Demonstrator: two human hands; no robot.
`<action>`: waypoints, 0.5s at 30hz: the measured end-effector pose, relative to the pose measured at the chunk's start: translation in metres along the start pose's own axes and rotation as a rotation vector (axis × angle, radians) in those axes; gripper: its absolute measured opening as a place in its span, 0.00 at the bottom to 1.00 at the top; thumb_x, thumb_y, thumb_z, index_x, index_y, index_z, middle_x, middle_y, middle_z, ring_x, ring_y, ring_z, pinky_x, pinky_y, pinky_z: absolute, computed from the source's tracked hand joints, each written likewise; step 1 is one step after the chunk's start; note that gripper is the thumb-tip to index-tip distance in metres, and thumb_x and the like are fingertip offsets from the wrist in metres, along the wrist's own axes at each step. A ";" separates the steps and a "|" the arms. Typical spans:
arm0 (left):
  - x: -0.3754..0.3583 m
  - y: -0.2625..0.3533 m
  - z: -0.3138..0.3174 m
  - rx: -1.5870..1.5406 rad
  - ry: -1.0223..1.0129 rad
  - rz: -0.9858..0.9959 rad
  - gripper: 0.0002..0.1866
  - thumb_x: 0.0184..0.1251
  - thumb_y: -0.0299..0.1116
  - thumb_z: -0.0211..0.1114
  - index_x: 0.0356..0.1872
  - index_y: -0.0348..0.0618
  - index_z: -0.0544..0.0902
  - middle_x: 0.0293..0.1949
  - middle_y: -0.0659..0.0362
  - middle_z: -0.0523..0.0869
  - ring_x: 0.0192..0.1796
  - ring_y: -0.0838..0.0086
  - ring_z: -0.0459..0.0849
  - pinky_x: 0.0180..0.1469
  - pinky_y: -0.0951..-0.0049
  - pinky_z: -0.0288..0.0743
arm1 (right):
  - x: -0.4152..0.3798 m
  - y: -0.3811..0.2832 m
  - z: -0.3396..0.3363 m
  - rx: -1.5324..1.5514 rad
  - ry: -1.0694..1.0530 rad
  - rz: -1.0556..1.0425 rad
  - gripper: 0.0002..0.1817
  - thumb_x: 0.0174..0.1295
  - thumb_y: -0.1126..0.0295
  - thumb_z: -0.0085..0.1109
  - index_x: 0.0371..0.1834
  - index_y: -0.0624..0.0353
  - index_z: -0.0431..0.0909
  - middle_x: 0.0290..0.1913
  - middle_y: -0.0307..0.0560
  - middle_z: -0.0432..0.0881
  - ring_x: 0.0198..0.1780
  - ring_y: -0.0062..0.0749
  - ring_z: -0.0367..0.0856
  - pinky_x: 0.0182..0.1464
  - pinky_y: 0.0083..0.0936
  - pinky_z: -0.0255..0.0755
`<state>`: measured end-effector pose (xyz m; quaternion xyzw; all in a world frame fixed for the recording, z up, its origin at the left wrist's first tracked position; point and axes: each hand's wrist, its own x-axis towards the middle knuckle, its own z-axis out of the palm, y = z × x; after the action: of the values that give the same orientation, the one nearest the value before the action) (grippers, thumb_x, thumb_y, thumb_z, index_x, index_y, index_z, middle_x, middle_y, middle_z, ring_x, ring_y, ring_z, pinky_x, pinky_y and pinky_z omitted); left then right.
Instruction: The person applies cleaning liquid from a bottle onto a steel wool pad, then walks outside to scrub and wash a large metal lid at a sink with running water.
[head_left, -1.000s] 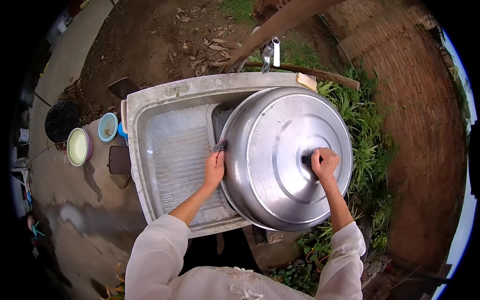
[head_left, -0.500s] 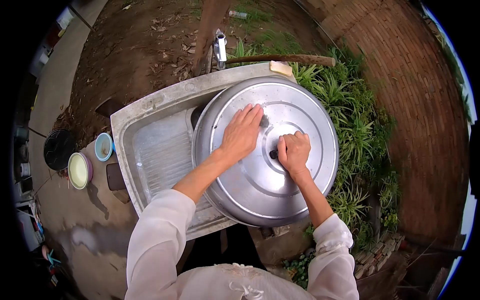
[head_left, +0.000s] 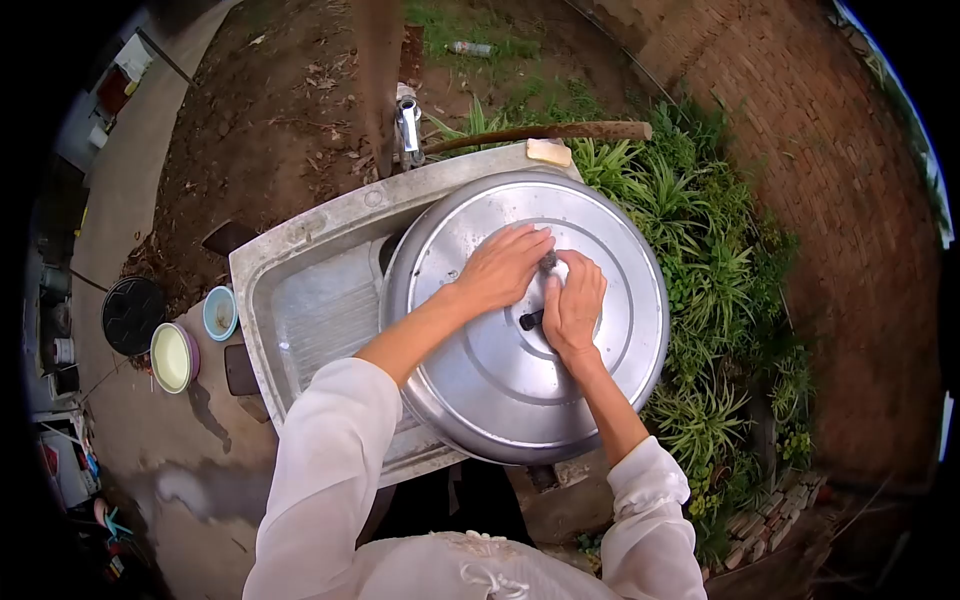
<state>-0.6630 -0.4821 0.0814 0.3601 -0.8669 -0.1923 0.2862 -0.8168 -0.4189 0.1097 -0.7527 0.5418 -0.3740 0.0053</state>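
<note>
A large, round silver pot lid (head_left: 500, 395) with a black handle (head_left: 530, 320) spans the right part of the sink. My left hand (head_left: 500, 268) lies on top of it, fingers long and close together. Under those fingertips is a dark grey scouring pad (head_left: 547, 261), only partly showing. My right hand (head_left: 576, 310) is just beside the pad and the handle, its fingers loosely bent and pointing away from me, thumb raised. Its palm hides part of the handle. Whether the right fingertips touch the pad I cannot make out.
A stone sink (head_left: 300, 235) with a ribbed washboard slope holds the lid. A tap (head_left: 408, 125) stands behind it, and a yellowish sponge (head_left: 549, 151) sits on the rim. Basins (head_left: 174, 358) stand on the ground at left. Green plants (head_left: 690, 230) grow at right.
My left hand and the pad have slid right and slightly towards me. The right hand has loosened from a fist, its fingers now reaching up beside the pad. The lid handle sits further left and lower.
</note>
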 end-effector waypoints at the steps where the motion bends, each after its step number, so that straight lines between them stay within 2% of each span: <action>1: 0.012 0.005 0.004 -0.005 0.016 -0.006 0.26 0.63 0.26 0.55 0.65 0.41 0.71 0.68 0.53 0.70 0.71 0.55 0.65 0.73 0.56 0.57 | 0.001 0.002 0.002 -0.005 -0.009 -0.014 0.20 0.62 0.70 0.49 0.58 0.63 0.69 0.54 0.56 0.74 0.56 0.50 0.70 0.60 0.41 0.59; 3: 0.023 0.025 -0.002 -0.031 -0.131 0.095 0.22 0.64 0.26 0.54 0.61 0.40 0.74 0.68 0.54 0.71 0.71 0.56 0.64 0.74 0.55 0.54 | -0.001 0.004 0.004 0.031 0.089 0.009 0.21 0.61 0.70 0.50 0.58 0.64 0.68 0.54 0.57 0.74 0.56 0.51 0.70 0.59 0.42 0.60; 4: 0.016 0.038 -0.011 -0.247 -0.260 0.052 0.19 0.64 0.27 0.54 0.57 0.41 0.77 0.68 0.56 0.71 0.73 0.57 0.62 0.76 0.53 0.50 | -0.001 0.006 0.003 0.046 0.115 -0.007 0.21 0.62 0.70 0.49 0.58 0.65 0.68 0.56 0.58 0.74 0.56 0.52 0.70 0.59 0.42 0.60; 5: -0.006 0.030 -0.001 -0.034 -0.299 0.162 0.18 0.64 0.26 0.54 0.55 0.42 0.78 0.68 0.56 0.71 0.73 0.58 0.62 0.75 0.52 0.51 | -0.003 0.010 0.001 0.058 0.108 -0.008 0.21 0.62 0.70 0.49 0.58 0.65 0.68 0.56 0.58 0.74 0.56 0.52 0.70 0.59 0.42 0.60; 7: -0.061 0.031 -0.022 -0.109 -0.232 0.097 0.19 0.65 0.25 0.53 0.57 0.42 0.78 0.67 0.55 0.72 0.73 0.58 0.63 0.75 0.52 0.53 | -0.007 0.017 0.000 0.072 0.063 0.012 0.21 0.62 0.69 0.49 0.58 0.65 0.69 0.56 0.58 0.74 0.56 0.52 0.71 0.59 0.42 0.61; 10: -0.116 0.020 -0.046 -0.008 -0.213 0.039 0.20 0.66 0.24 0.52 0.60 0.42 0.76 0.67 0.54 0.72 0.72 0.57 0.64 0.73 0.52 0.56 | 0.002 0.006 0.000 0.053 0.029 0.004 0.21 0.60 0.70 0.49 0.57 0.64 0.70 0.55 0.57 0.74 0.56 0.51 0.71 0.59 0.42 0.61; 11: -0.110 0.017 -0.047 -0.006 -0.219 0.044 0.20 0.66 0.24 0.52 0.60 0.42 0.76 0.67 0.54 0.72 0.72 0.57 0.64 0.73 0.52 0.56 | 0.005 0.003 -0.001 0.043 -0.011 0.004 0.21 0.60 0.70 0.50 0.56 0.64 0.70 0.55 0.56 0.75 0.56 0.51 0.71 0.59 0.42 0.61; 14: -0.072 0.000 -0.041 0.129 0.035 -0.155 0.23 0.68 0.26 0.52 0.64 0.43 0.73 0.68 0.53 0.71 0.71 0.55 0.65 0.72 0.51 0.56 | 0.006 0.003 0.000 0.007 -0.010 0.002 0.20 0.57 0.72 0.50 0.54 0.63 0.72 0.54 0.55 0.75 0.55 0.49 0.72 0.58 0.41 0.62; 15: -0.052 -0.011 -0.034 0.130 0.042 -0.161 0.23 0.68 0.26 0.52 0.64 0.43 0.73 0.68 0.53 0.71 0.71 0.55 0.65 0.72 0.51 0.56 | 0.006 0.002 0.001 -0.036 -0.017 0.007 0.20 0.56 0.72 0.50 0.54 0.62 0.72 0.54 0.55 0.75 0.55 0.49 0.72 0.58 0.41 0.62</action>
<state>-0.6058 -0.4556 0.0832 0.4502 -0.8397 -0.1506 0.2638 -0.8176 -0.4249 0.1111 -0.7540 0.5510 -0.3577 -0.0023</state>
